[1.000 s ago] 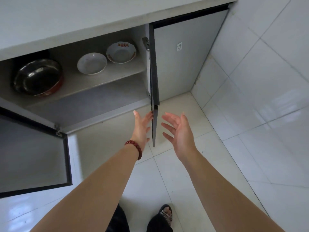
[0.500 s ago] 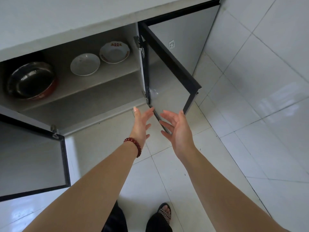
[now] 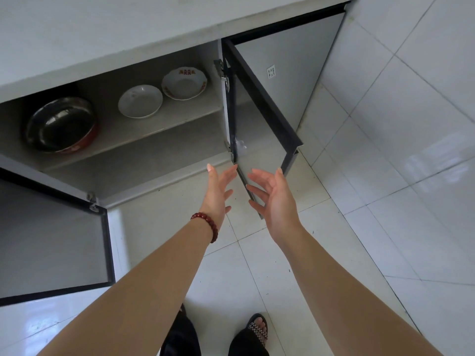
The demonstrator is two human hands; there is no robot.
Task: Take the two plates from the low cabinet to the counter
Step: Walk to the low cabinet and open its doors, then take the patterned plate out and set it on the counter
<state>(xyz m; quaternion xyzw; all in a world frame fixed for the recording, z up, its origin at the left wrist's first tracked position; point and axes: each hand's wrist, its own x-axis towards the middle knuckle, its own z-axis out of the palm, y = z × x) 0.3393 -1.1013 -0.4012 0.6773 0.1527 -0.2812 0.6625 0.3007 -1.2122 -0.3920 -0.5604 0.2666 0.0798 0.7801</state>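
Hands spread wide and empty, left (image 3: 217,191) and right (image 3: 276,199), before the open low cabinet (image 3: 154,163). Best to reach past the half-swung right door (image 3: 259,119), which crowds the right arm, and to leave the dark metal basin (image 3: 61,124) at shelf-left. Slide fingers under each rim: white plate (image 3: 140,101), red-patterned plate (image 3: 184,83), side by side.

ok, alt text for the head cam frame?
The left hand and right hand, both open and empty, reach toward an open low cabinet under the counter. On its shelf sit a plain white plate and a red-patterned plate side by side, with a dark metal bowl further left.
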